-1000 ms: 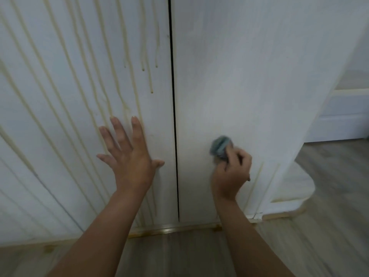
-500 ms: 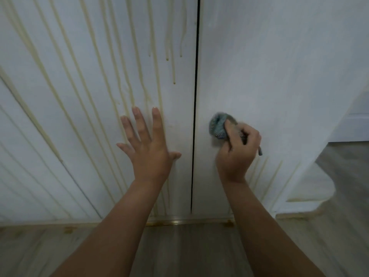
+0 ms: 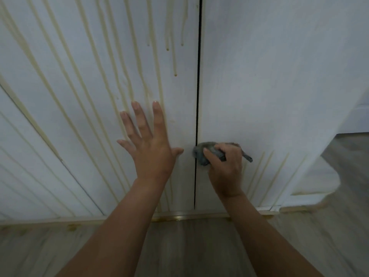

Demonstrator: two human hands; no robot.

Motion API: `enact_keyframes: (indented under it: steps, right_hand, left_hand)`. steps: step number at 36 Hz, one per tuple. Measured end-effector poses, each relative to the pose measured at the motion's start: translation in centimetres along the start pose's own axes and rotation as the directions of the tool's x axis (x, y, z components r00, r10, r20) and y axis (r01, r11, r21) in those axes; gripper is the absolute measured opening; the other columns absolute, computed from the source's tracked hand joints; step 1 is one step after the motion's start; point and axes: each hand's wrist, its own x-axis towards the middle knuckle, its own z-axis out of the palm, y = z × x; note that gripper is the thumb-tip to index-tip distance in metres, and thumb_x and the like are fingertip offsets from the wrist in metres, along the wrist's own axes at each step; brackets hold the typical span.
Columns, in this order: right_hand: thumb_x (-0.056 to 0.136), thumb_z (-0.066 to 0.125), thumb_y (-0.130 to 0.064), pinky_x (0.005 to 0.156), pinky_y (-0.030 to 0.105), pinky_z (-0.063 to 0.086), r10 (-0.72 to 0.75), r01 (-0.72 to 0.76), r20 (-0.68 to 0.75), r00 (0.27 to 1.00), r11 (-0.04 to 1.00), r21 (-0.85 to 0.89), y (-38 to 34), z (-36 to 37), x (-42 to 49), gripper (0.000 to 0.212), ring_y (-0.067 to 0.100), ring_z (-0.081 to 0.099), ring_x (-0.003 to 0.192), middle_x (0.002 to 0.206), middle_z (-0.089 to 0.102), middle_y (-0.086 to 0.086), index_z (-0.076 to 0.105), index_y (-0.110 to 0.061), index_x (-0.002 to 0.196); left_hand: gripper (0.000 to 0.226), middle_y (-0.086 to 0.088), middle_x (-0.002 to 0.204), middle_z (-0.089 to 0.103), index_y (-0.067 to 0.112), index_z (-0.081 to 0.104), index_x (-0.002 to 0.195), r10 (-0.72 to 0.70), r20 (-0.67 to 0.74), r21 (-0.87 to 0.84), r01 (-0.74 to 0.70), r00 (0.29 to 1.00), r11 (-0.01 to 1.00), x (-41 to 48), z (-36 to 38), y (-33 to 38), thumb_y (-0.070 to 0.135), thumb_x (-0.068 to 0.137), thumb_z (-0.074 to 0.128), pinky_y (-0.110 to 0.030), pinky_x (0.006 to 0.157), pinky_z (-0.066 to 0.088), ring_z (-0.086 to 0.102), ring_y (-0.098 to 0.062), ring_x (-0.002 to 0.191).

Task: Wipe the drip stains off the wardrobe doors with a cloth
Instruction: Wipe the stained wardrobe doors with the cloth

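Observation:
Two white wardrobe doors fill the view, split by a dark gap. The left door point(image 3: 83, 96) carries several long yellowish drip stains point(image 3: 111, 62) running down its face. The right door point(image 3: 279, 76) looks mostly plain, with a few faint drips point(image 3: 265, 172) near its lower right. My left hand point(image 3: 149, 144) presses flat on the left door, fingers spread and straight. My right hand point(image 3: 225, 164) grips a bunched blue-grey cloth point(image 3: 203, 154) against the right door, right at the gap and low down.
A brass-coloured strip point(image 3: 175, 217) runs along the doors' foot above the grey wooden floor point(image 3: 189, 246). A pale puddle point(image 3: 317, 182) lies on the floor by the wardrobe's right corner. A white baseboard point(image 3: 357, 118) shows at the far right.
My right hand has carried the cloth leftward across the right door until it reaches the gap. The view has shifted so the gap sits further right. My left hand stays flat on the left door.

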Motion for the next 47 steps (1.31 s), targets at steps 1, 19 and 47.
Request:
enact_keyframes:
  steps: [1, 19, 47]
  right_hand:
    - [0.091, 0.073, -0.002, 0.081, 0.043, 0.049, 0.005, -0.004, 0.059, 0.998, 1.000, -0.014, 0.4, 0.2, -2.6, 0.012, 0.039, 0.059, 0.091, 0.107, 0.059, 0.018, 0.072, -0.008, 0.102]
    - [0.087, 0.077, 0.000, 0.075, 0.036, 0.046, 0.126, -0.127, 0.071, 0.990, 0.992, 0.011, -1.2, 0.9, -5.2, 0.011, 0.035, 0.058, 0.085, 0.103, 0.057, 0.014, 0.079, -0.005, 0.097]
    - [0.098, 0.062, -0.017, 0.099, 0.046, 0.043, 0.160, -0.152, 0.203, 0.966, 0.987, -0.057, 5.7, -3.7, -8.6, 0.022, 0.043, 0.056, 0.102, 0.122, 0.049, 0.013, 0.076, -0.005, 0.111]
  left_hand:
    - [0.153, -0.017, 0.168, -0.020, 0.028, -0.016, 0.162, 0.002, 0.002, 0.000, -0.002, 1.000, 1.000, 0.0, 0.0, 0.0, 0.057, 0.058, 0.092, -0.090, 0.100, 0.019, -0.016, -0.048, 0.153]
    - [0.136, -0.024, 0.167, -0.016, 0.020, -0.016, 0.162, 0.005, -0.041, -0.110, -0.009, 0.999, 0.994, -1.1, 1.2, 1.5, 0.081, 0.074, 0.068, -0.086, 0.106, 0.016, -0.015, -0.050, 0.153]
    - [0.145, -0.032, 0.165, -0.012, 0.016, -0.024, 0.158, -0.023, -0.007, -0.057, 0.023, 1.000, 0.998, -2.5, 4.7, 2.6, 0.064, 0.071, 0.081, -0.086, 0.107, 0.014, -0.010, -0.054, 0.151]
